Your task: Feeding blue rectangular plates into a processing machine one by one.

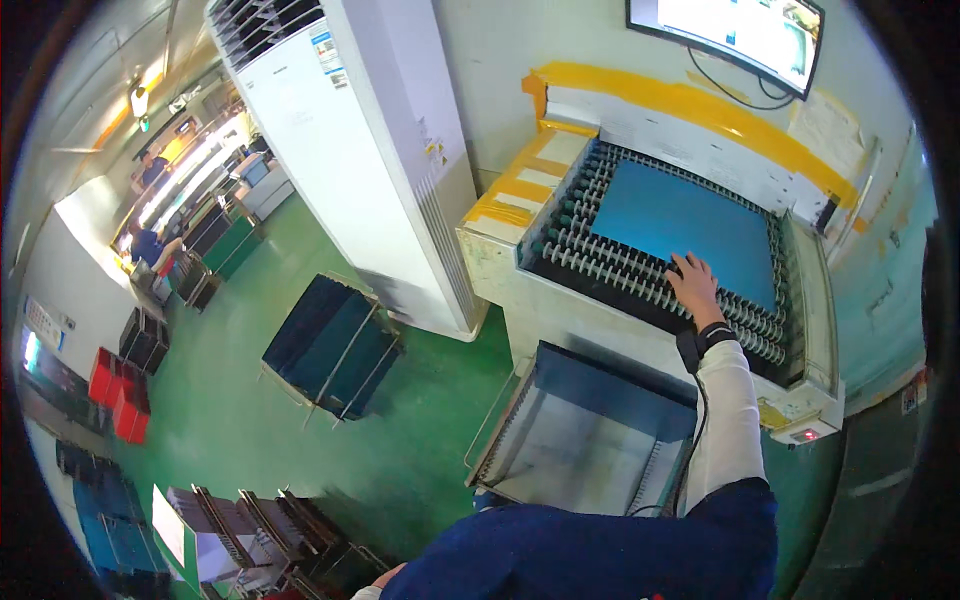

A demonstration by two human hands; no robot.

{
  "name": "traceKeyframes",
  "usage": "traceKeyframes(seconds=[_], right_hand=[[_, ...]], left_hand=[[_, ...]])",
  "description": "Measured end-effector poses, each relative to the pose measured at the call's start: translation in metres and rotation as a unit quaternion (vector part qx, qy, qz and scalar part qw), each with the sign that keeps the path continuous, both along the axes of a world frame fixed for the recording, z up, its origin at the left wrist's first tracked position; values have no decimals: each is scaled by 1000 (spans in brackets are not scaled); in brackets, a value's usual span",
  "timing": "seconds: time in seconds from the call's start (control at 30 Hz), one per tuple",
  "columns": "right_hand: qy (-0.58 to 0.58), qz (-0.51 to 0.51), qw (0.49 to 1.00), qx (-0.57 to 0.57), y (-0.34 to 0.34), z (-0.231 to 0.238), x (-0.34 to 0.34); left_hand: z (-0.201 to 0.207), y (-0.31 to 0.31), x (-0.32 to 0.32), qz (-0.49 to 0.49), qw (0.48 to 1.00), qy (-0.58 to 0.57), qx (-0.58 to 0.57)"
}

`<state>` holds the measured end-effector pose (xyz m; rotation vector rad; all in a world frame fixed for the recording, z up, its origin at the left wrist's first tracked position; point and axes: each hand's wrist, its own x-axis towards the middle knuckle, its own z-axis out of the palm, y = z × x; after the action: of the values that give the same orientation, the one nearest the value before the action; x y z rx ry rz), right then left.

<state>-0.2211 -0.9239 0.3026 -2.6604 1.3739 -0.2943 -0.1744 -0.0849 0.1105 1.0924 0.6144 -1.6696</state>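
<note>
Several racks of dark plates point(330, 345) stand on the green floor point(250, 420) at my far left, with red crates point(120, 395) by the wall and more stacked frames point(250, 520) near the lower edge. Next comes a tall white air unit point(370, 150), close beside the roller machine point(800, 400). My left hand point(385, 578) barely shows at the bottom edge, and I cannot tell how its fingers lie. Below the machine sits an open tray point(590, 440), just in front of my body. My right hand point(695, 285) rests with fingers spread flat on the near edge of the blue sheet point(685, 225), gripping nothing. That sheet lies flat on the rollers point(600, 265), its long side running from upper left to lower right. Bare rollers ring it on the near and left sides; a monitor point(740, 30) hangs above the back wall.
</note>
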Motion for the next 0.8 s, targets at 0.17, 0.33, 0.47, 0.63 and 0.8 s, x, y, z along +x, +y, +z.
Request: traceKeyframes(seconds=[0.17, 0.33, 0.47, 0.63, 0.8], right_hand=[[-11, 27, 1000, 1, -5, -1, 10], [-141, 114, 978, -102, -5, -19, 0], [-239, 194, 951, 5, 70, -6, 15], [-198, 226, 934, 195, 168, -41, -9], [-80, 250, 961, 88, 194, -121, -56]], left_hand=[[-19, 7, -26, 5, 1000, 1, -21], [-62, 1, -36, -24, 998, 10, -63], [-99, 15, -53, -25, 995, 21, -89], [-83, -12, -49, -34, 999, 9, -35], [-66, -23, -42, -48, 998, -38, 10]])
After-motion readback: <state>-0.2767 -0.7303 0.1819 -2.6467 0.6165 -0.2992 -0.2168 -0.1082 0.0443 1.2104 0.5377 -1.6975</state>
